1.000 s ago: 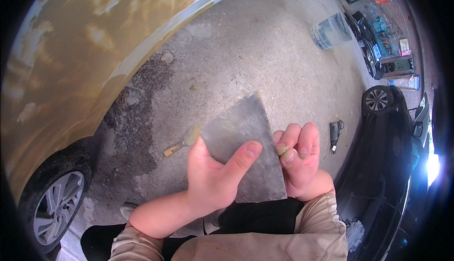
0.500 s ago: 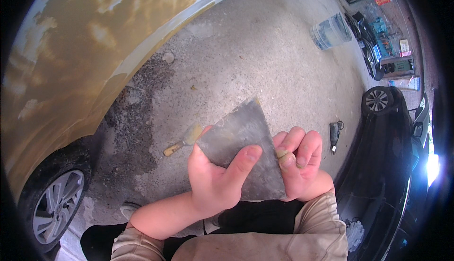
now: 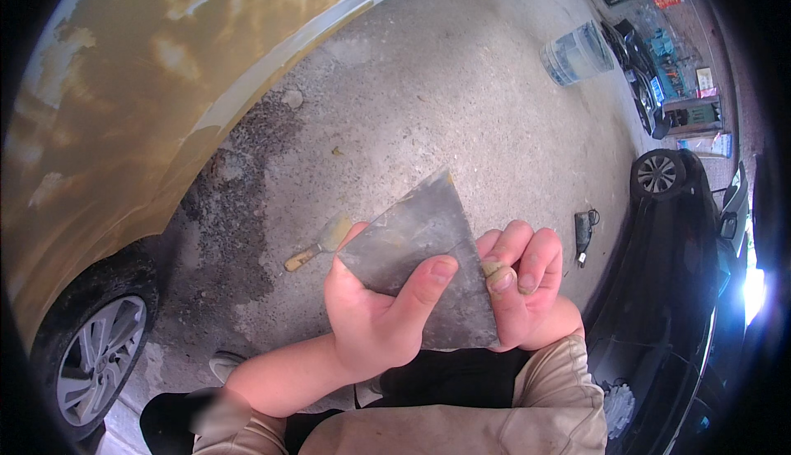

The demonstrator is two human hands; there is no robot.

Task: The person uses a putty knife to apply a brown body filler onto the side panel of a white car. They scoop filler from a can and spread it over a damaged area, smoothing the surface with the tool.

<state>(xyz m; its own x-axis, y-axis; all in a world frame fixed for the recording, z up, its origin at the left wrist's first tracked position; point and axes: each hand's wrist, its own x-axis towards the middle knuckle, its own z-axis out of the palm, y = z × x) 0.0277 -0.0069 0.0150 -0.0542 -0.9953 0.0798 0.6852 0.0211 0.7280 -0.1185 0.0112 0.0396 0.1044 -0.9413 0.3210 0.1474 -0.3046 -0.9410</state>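
Observation:
My left hand (image 3: 379,307) grips a thin grey plate (image 3: 428,216), irregularly smudged with pale yellow, its thumb lying across the face and its fingers mostly behind. My right hand (image 3: 521,282) is curled at the plate's right edge, thumb and fingertips pressed together and marked with olive-yellow residue; whether anything sits in that pinch is hidden. Beyond the plate, left of it, a putty knife (image 3: 303,258) with a wooden handle and yellowed blade lies on the concrete.
A car body panel (image 3: 132,92) coated in patchy yellow filler rises at left above a wheel (image 3: 102,362). A dark car (image 3: 651,298) stands at right. A black power tool (image 3: 584,236) lies near it. A translucent bucket (image 3: 577,53) and another parked car (image 3: 641,84) are farther back.
The plate has dropped slightly, and my left hand has shifted a little down with it. My right hand's fingertips moved slightly down and to the right, staying curled.

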